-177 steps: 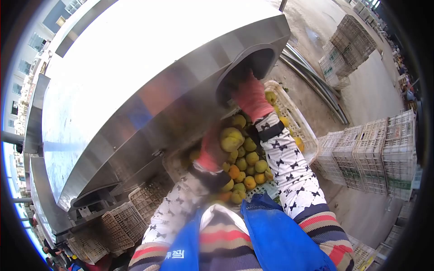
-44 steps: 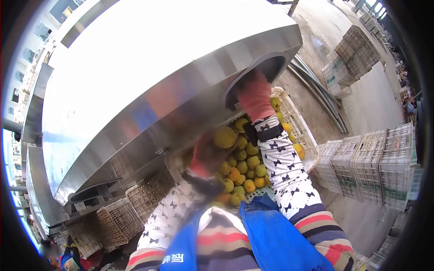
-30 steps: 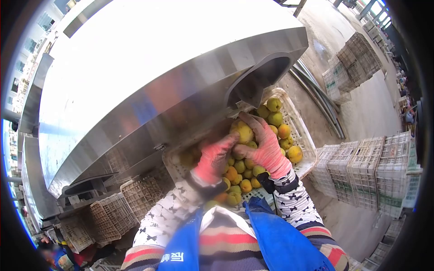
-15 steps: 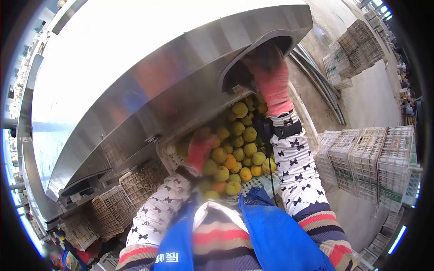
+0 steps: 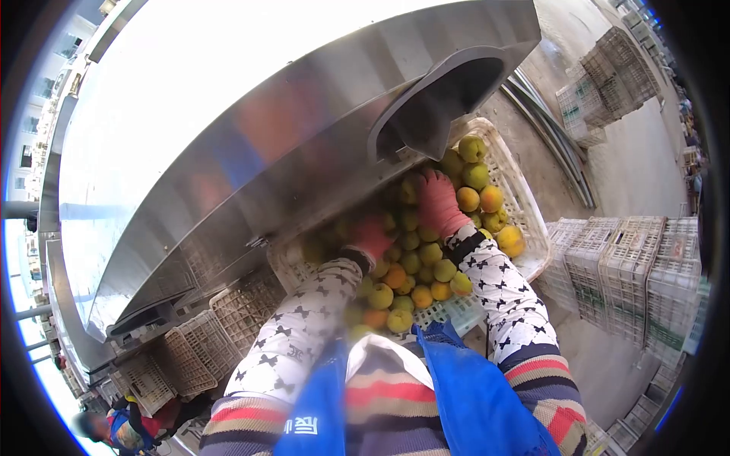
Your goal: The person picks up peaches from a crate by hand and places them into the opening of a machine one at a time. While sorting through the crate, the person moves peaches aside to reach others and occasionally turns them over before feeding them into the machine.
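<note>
Yellow-green peaches, some with an orange blush, fill a white plastic crate in front of me. My right hand, in a pink glove, reaches down into the far middle of the pile. Its fingers curl over a peach, and their tips are hidden. To its left, my left hand, also in a pink glove, is low among the peaches; motion smears its fingers. Above the crate's far side opens a grey chute in a steel panel.
The steel machine spans the far side and upper left. White crates stand in stacks on the right, with more crates under the machine at left. Long metal bars lie on the floor. Another person is at the lower left.
My right hand has come out of the chute and down onto the peaches. My left hand has shifted right and farther into the pile. More peaches now show at the crate's right.
</note>
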A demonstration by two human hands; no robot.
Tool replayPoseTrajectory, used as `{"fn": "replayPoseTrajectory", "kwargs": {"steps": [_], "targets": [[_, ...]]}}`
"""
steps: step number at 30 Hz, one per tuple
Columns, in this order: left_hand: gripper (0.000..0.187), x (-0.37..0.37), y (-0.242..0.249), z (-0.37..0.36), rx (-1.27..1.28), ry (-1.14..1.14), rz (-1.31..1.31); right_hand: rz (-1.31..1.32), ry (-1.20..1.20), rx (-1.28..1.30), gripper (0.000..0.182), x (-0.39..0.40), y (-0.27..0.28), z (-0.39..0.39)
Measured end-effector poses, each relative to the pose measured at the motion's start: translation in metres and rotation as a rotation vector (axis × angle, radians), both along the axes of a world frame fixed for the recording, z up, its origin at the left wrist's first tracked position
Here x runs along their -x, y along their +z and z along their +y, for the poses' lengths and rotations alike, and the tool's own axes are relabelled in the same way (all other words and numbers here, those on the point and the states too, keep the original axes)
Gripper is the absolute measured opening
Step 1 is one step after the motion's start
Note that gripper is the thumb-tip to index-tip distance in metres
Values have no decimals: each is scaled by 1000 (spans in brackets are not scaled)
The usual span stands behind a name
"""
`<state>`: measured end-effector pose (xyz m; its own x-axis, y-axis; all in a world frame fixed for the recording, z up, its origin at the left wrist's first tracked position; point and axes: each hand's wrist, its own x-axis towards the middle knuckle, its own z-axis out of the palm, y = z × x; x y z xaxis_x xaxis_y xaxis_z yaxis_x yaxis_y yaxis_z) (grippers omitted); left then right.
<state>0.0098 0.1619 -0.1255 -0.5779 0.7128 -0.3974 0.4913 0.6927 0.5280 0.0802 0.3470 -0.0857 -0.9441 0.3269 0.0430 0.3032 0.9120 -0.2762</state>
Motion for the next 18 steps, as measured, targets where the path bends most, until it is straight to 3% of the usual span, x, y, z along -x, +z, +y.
{"fn": "replayPoseTrajectory", "kwargs": {"steps": [1,4,7,10,12,13,15,17,18], "targets": [[76,1,-2,-1,-73,-28,10,50,-47,99,73,-7,18,-2],[78,18,-3,-1,-41,-158,-19,553,-80,267,70,-30,105,-12],[79,26,15,1,-19,-198,-209,598,-221,176,70,-13,163,-8],[76,26,30,-3,-89,-242,-28,442,-168,-137,66,37,168,-2],[73,28,33,0,87,-303,-90,364,-279,-231,62,76,148,2],[71,22,32,-2,176,-338,-129,462,-231,-282,54,80,149,9],[71,19,27,-9,117,-301,-123,688,-120,-404,44,89,164,24],[70,14,3,-14,-64,-252,-132,809,-279,108,42,53,164,9],[69,7,-21,-23,-202,-223,-143,744,-301,234,38,29,156,3]]}}
